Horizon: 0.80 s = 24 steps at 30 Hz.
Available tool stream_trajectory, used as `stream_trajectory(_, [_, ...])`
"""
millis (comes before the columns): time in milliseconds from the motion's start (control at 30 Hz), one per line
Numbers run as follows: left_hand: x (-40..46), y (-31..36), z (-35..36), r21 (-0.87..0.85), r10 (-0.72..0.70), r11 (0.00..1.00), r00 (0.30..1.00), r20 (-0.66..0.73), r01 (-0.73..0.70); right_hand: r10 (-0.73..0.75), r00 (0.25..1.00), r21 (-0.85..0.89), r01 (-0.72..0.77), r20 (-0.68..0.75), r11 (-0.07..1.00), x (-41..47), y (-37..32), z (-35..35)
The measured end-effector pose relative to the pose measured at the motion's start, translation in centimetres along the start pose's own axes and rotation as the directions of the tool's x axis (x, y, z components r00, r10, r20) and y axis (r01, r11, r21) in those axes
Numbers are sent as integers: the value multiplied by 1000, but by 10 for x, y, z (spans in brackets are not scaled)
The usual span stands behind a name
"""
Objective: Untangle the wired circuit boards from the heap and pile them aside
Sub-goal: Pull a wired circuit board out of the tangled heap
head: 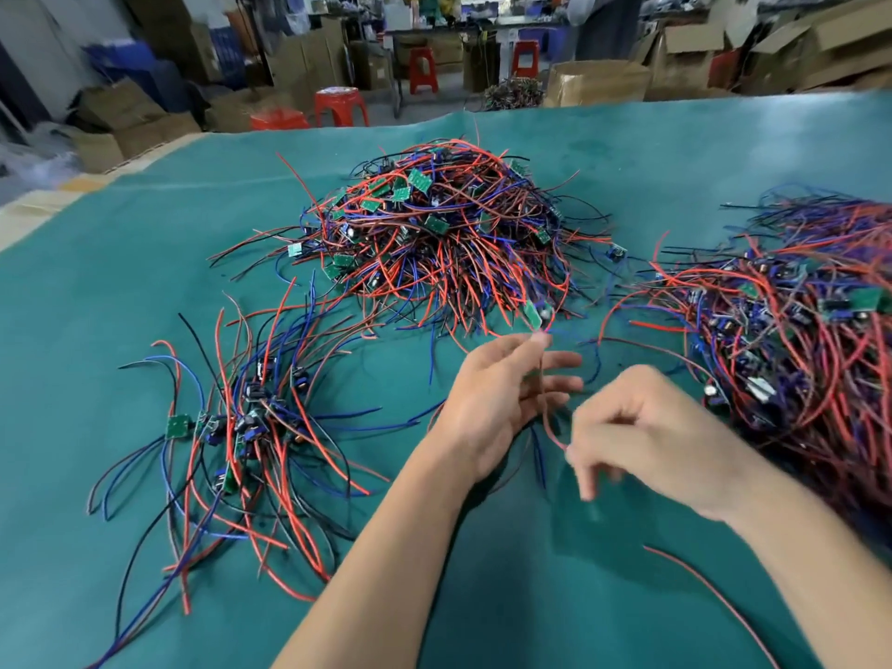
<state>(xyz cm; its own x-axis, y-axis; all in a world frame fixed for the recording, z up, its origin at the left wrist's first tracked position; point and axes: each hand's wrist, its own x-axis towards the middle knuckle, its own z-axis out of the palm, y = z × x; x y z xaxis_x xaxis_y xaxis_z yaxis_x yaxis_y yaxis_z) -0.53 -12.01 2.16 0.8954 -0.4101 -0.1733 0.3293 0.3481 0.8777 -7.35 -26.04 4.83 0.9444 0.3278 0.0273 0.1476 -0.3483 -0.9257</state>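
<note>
Surface: while a green mat is covering the whole table, its far edge is curling along the upper part of the frame.
Room: cardboard boxes and red stools are standing beyond the table along the top of the frame, blurred; a person is standing at a bench at the upper right.
Heap: a big tangle of red, blue and black wires with small green boards is lying at the centre, above the hands.
Second heap: another dense tangle is filling the right edge of the frame, just beside the right hand.
Sorted pile: a looser spread of wired boards is lying at the lower left, well apart from the central heap.
Left hand: its thumb and forefinger are pinching the wires of one circuit board, which is hanging just above the fingertips at the heap's near edge; the other fingers are spreading out straight.
Right hand: its curled fingers are pinching a red wire running up toward the left hand; blurred.
Stray wire: a single red lead is lying at the lower right.
</note>
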Motion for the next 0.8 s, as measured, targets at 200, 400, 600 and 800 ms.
stream_trajectory(200, [-2,-2,-3,43,47,998,995,87,-51,-7,999,-11,8,32,1000,4,6,15])
stream_trajectory(400, [-5,-3,-4,146,84,984,988,132,-103,-11,798,-92,-55,-602,994,12,21,-9])
stream_trajectory(600, [-7,-6,-1,237,154,955,980,127,-181,73,856,33,-66,-512,997,15,27,-7])
stream_trajectory(800, [-6,-8,-1,205,157,961,976,148,-186,15,824,48,15,-566,999,19,28,-5])
